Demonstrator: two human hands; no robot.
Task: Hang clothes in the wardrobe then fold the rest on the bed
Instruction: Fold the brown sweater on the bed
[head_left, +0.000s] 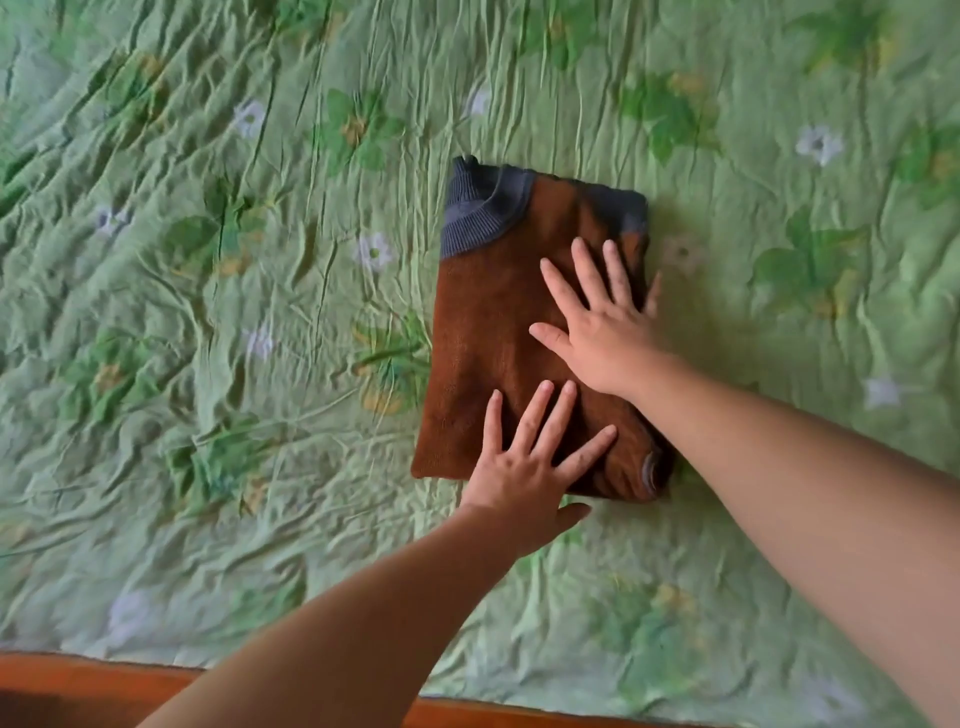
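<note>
Brown sweater (498, 332) folded on bed (208, 312); left hand (524, 467) and right hand (602, 332) spread flat on it. Looks soft, light; lift from underneath both sides.

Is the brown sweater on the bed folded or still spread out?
Folded. The brown sweater lies as a compact rectangle on the green bedspread, sleeves tucked in, grey collar at the top, both hands pressing flat on it.

Both hands (524, 467) (597, 332) flat, fingers (556, 410) spread.
</note>
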